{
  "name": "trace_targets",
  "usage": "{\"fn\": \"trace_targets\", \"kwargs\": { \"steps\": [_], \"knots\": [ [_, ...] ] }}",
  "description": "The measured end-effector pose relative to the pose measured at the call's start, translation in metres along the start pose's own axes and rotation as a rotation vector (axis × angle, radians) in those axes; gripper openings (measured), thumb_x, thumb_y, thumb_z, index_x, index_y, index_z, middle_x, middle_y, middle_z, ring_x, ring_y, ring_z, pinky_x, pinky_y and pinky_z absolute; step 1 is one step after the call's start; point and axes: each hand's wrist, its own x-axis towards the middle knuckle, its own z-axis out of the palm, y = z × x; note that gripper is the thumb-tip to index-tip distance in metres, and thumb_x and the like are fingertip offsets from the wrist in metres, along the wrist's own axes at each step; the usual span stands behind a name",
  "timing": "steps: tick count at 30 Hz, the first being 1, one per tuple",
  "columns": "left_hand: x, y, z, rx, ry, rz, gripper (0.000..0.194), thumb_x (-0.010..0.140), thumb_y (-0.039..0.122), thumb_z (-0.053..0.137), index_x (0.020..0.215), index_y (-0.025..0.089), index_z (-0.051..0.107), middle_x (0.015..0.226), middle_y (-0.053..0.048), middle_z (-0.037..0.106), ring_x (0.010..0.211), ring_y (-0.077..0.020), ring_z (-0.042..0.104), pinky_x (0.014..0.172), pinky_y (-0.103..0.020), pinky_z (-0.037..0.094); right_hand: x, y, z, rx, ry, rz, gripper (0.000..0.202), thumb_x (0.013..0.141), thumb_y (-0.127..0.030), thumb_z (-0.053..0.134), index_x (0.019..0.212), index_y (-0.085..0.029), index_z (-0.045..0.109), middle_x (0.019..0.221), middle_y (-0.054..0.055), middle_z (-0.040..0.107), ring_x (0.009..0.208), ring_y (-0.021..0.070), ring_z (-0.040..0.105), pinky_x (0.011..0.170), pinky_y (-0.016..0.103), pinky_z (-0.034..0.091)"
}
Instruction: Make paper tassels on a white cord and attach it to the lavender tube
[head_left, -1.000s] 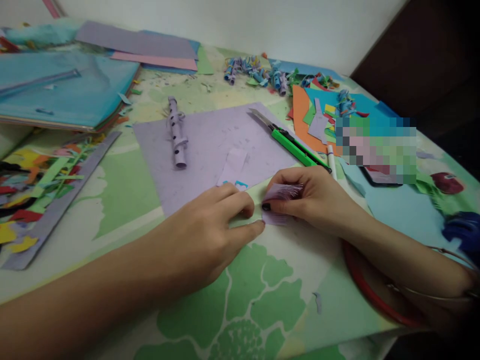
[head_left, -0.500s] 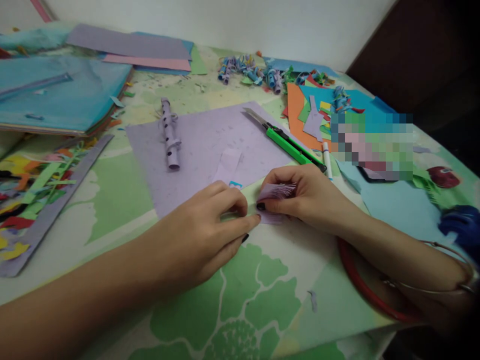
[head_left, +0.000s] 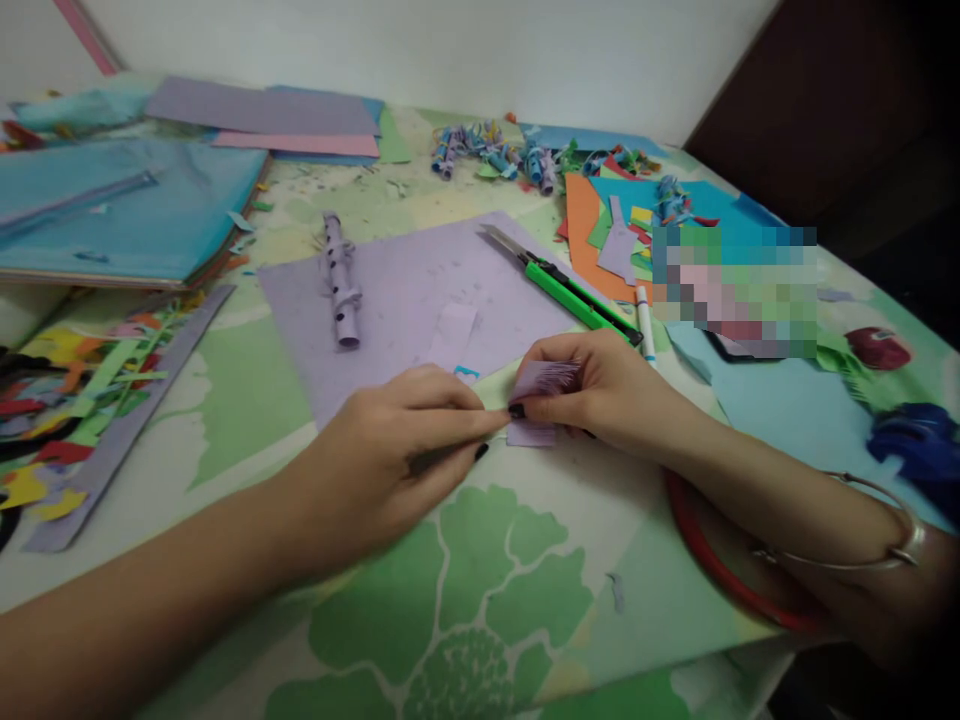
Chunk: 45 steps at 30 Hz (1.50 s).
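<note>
Low over the table's middle, my right hand (head_left: pixel 600 395) pinches a small purple fringed paper (head_left: pixel 546 385) between thumb and fingers; its thin cut strips point right. My left hand (head_left: pixel 409 440) reaches in from the left, index finger stretched to the paper's left edge beside my right thumb, the other fingers partly curled and holding nothing visible. Behind my hands lies a large purple sheet (head_left: pixel 405 290). On it are a purple paper roll (head_left: pixel 342 285) with dark dots, a pale purple strip (head_left: pixel 455 330), and a green cutter (head_left: pixel 574 295) with its blade out.
A white marker (head_left: pixel 645 322) lies right of the cutter. Coloured scraps (head_left: pixel 97 385) and a blue folder (head_left: pixel 120 230) are at left. Small curled paper rolls (head_left: pixel 536 165) stand at the back. A red ring (head_left: pixel 701 550) lies beneath my right forearm, near the table edge.
My left index finger has straightened and moved up against the fringed paper's edge. The view has shifted slightly, and my right hand still holds the paper.
</note>
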Motion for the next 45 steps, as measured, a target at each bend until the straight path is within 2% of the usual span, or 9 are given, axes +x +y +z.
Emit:
{"fn": "trace_targets", "kwargs": {
  "steps": [8, 11, 18, 22, 30, 36, 40, 43, 45],
  "knots": [
    [0.006, 0.002, -0.005, -0.166, 0.124, -0.348, 0.008, 0.08, 0.019, 0.066, 0.087, 0.019, 0.071, 0.079, -0.001, 0.072, 0.067, -0.0121, 0.064, 0.059, -0.021, 0.049, -0.005, -0.011, -0.003, 0.208, 0.027, 0.028, 0.009, 0.067, -0.016, 0.07, 0.069, -0.015, 0.061, 0.053, -0.005, 0.054, 0.044, 0.0062, 0.043, 0.042, 0.021, 0.03],
    [0.008, 0.001, -0.003, -0.208, 0.165, -0.415, 0.018, 0.071, 0.026, 0.077, 0.082, 0.016, 0.065, 0.072, 0.0, 0.068, 0.061, -0.0117, 0.059, 0.054, -0.022, 0.047, -0.008, -0.014, -0.005, 0.266, 0.041, 0.018, 0.011, 0.066, -0.017, 0.071, 0.069, -0.016, 0.061, 0.052, -0.006, 0.054, 0.044, 0.0062, 0.043, 0.041, 0.021, 0.029],
    [0.014, 0.006, 0.001, -0.167, 0.042, -0.344, 0.01, 0.082, 0.017, 0.061, 0.074, 0.015, 0.066, 0.07, -0.001, 0.066, 0.065, -0.0124, 0.058, 0.059, -0.024, 0.044, -0.011, -0.011, -0.006, 0.265, 0.016, -0.05, 0.011, 0.065, -0.015, 0.07, 0.069, -0.016, 0.06, 0.05, -0.007, 0.051, 0.042, 0.0057, 0.04, 0.041, 0.021, 0.028],
    [0.017, 0.011, 0.008, -0.107, 0.08, -0.346, 0.007, 0.083, 0.017, 0.061, 0.082, 0.015, 0.068, 0.079, -0.003, 0.067, 0.074, -0.0151, 0.06, 0.068, -0.028, 0.046, -0.011, -0.011, -0.006, 0.274, -0.001, -0.077, 0.01, 0.065, -0.013, 0.069, 0.069, -0.016, 0.06, 0.05, -0.007, 0.05, 0.043, 0.0051, 0.039, 0.042, 0.021, 0.028],
    [0.024, 0.016, 0.019, -0.143, 0.093, -0.363, 0.006, 0.076, 0.009, 0.063, 0.074, 0.015, 0.064, 0.079, -0.002, 0.066, 0.078, -0.016, 0.06, 0.072, -0.031, 0.046, -0.013, -0.014, -0.006, 0.275, -0.018, -0.106, 0.011, 0.064, -0.014, 0.07, 0.067, -0.015, 0.06, 0.049, -0.008, 0.049, 0.043, 0.0047, 0.039, 0.042, 0.02, 0.029],
    [0.023, 0.018, 0.015, -0.144, 0.152, -0.227, 0.007, 0.08, 0.011, 0.062, 0.076, 0.016, 0.064, 0.082, -0.002, 0.065, 0.079, -0.0145, 0.06, 0.074, -0.029, 0.048, -0.016, -0.012, -0.009, 0.289, -0.002, -0.189, 0.028, 0.068, -0.038, 0.077, 0.073, -0.015, 0.062, 0.053, -0.006, 0.052, 0.043, 0.0058, 0.042, 0.042, 0.022, 0.031],
    [0.02, 0.021, 0.01, -0.015, 0.263, -0.045, 0.004, 0.082, 0.014, 0.063, 0.08, 0.017, 0.064, 0.084, -0.004, 0.064, 0.08, -0.0152, 0.061, 0.072, -0.028, 0.049, -0.018, -0.01, -0.016, 0.496, 0.129, -0.263, 0.044, 0.079, -0.06, 0.06, 0.079, -0.016, 0.063, 0.062, -0.001, 0.058, 0.042, 0.0063, 0.041, 0.041, 0.023, 0.027],
    [0.016, 0.025, 0.006, 0.19, 0.419, 0.198, 0.011, 0.082, 0.007, 0.062, 0.079, 0.018, 0.064, 0.081, -0.004, 0.062, 0.077, -0.0154, 0.058, 0.07, -0.03, 0.047, -0.017, -0.009, -0.019, 0.582, 0.193, -0.198, 0.041, 0.082, -0.056, 0.057, 0.08, -0.016, 0.066, 0.074, 0.002, 0.063, 0.043, 0.0059, 0.043, 0.04, 0.023, 0.026],
    [0.013, 0.028, 0.002, 0.341, 0.477, 0.354, 0.014, 0.081, 0.005, 0.062, 0.079, 0.018, 0.065, 0.081, -0.004, 0.063, 0.079, -0.0167, 0.056, 0.07, -0.033, 0.047, -0.017, -0.009, -0.018, 0.542, 0.137, -0.15, 0.032, 0.081, -0.046, 0.062, 0.077, -0.015, 0.067, 0.071, 0.002, 0.063, 0.044, 0.0056, 0.042, 0.041, 0.022, 0.026]
  ]
}}
